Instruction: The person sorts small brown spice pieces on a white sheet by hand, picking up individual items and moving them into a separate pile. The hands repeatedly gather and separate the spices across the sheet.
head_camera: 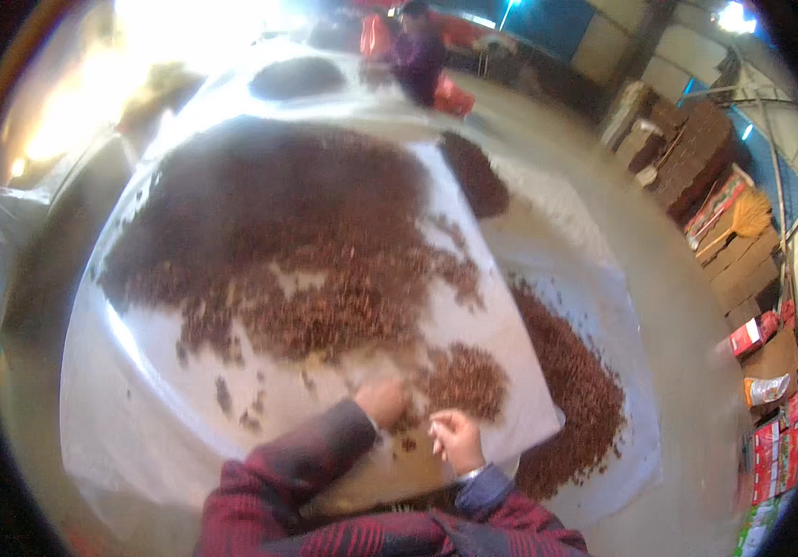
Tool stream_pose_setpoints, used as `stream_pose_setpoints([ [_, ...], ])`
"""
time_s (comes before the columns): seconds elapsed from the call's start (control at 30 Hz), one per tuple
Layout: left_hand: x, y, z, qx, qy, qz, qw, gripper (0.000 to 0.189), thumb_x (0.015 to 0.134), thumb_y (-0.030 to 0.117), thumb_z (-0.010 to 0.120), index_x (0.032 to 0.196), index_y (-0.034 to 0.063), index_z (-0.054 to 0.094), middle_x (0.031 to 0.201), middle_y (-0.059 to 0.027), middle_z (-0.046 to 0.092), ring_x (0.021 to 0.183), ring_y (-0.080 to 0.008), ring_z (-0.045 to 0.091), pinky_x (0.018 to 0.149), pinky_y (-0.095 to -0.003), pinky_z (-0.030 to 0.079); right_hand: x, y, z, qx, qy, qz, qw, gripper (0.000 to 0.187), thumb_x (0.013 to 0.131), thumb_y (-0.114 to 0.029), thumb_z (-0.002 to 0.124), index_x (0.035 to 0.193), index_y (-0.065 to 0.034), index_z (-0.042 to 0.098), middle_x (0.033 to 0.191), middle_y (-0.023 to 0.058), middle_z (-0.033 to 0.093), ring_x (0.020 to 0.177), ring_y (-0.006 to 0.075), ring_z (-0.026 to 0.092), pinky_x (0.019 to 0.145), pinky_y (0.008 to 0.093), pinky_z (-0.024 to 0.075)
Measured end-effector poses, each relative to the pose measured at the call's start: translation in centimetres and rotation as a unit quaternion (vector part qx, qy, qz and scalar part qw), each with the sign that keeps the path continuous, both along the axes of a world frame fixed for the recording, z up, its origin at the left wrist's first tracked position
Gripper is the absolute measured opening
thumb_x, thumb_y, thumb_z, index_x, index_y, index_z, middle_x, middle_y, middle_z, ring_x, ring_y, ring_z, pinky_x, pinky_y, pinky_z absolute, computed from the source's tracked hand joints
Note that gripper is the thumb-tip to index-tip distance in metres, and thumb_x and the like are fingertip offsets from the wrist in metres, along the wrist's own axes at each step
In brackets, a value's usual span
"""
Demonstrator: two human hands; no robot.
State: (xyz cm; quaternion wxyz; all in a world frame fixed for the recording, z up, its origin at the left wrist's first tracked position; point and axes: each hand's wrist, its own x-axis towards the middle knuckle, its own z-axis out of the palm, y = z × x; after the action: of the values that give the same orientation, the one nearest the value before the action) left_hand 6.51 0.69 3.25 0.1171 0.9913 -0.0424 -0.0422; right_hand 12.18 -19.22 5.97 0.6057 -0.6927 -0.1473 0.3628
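Observation:
Small reddish-brown dried pieces (343, 299) lie in a broad, loose spread over a table covered with a white sheet (162, 390). My left hand (383, 402) is blurred and reaches down to the near edge of the pieces; its fingers are hidden, so any hold cannot be told. Just to its right, my right hand (457, 440) is raised a little with fingers curled, thumb near the index finger; whether something small is between them is unclear. A smaller heap of the pieces (472, 383) sits just beyond my right hand.
Right of the table, a large heap of similar pieces (566, 397) lies on a sheet on the floor. A person in purple (416, 59) is at the far end, beside a dark heap (298, 76). Stacked boxes, a straw broom (749, 214) and red cartons (768, 463) line the right wall.

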Motion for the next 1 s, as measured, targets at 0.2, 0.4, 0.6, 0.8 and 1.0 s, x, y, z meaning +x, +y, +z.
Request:
stream_pose_setpoints([
  [0.2,-0.1,0.5,1.1,-0.116,0.002,0.034,0.993,0.014,0.083,0.014,0.054,0.088,0.004,0.063,0.104,-0.0166,0.058,0.084,-0.0327,0.066,0.071,-0.0422,0.054,1.9,1.4,-2.7,-0.063,-0.226,0.007,0.972,0.024,0.083,-0.008,0.066,0.106,-0.0023,0.064,0.094,0.0125,0.069,0.088,0.0195,0.066,0.079,0.0321,0.0501],
  [0.4,0.4,0.1,-1.7,-0.351,-0.205,0.043,0.913,0.015,0.082,0.013,0.055,0.096,0.0078,0.053,0.085,-0.0118,0.061,0.081,-0.0323,0.064,0.064,-0.042,0.052,2.4,3.6,-2.9,-0.052,-0.268,0.017,0.962,0.018,0.086,-0.002,0.065,0.102,-0.0026,0.058,0.082,0.001,0.063,0.073,0.0064,0.058,0.064,0.0218,0.0486],
  [0.6,1.2,0.8,-4.1,-0.299,-0.212,0.045,0.929,0.019,0.082,0.014,0.056,0.1,0.0083,0.055,0.088,-0.0093,0.059,0.079,-0.0305,0.064,0.064,-0.0403,0.053,2.7,5.0,-1.8,-0.096,-0.186,0.036,0.977,0.013,0.088,0.0,0.06,0.101,0.0004,0.058,0.092,0.007,0.067,0.086,0.0124,0.062,0.076,0.0269,0.0493],
  [0.8,1.7,1.2,-5.4,-0.281,-0.203,0.032,0.937,0.018,0.082,0.013,0.055,0.1,0.008,0.056,0.089,-0.0098,0.059,0.079,-0.0306,0.064,0.065,-0.0404,0.053,3.7,5.2,-3.0,-0.092,-0.133,0.03,0.986,0.01,0.088,-0.003,0.062,0.097,-0.0004,0.06,0.087,0.0041,0.066,0.08,0.0111,0.061,0.072,0.0256,0.0484],
  [1.0,1.4,1.8,-4.5,-0.29,-0.202,0.0,0.935,0.015,0.082,0.013,0.055,0.097,0.0077,0.057,0.088,-0.0099,0.059,0.079,-0.0314,0.064,0.065,-0.0407,0.053,4.0,4.9,-2.3,-0.023,-0.012,0.037,0.999,0.007,0.089,-0.008,0.064,0.089,-0.0039,0.058,0.074,-0.0004,0.061,0.06,0.006,0.053,0.054,0.0209,0.0425],
])
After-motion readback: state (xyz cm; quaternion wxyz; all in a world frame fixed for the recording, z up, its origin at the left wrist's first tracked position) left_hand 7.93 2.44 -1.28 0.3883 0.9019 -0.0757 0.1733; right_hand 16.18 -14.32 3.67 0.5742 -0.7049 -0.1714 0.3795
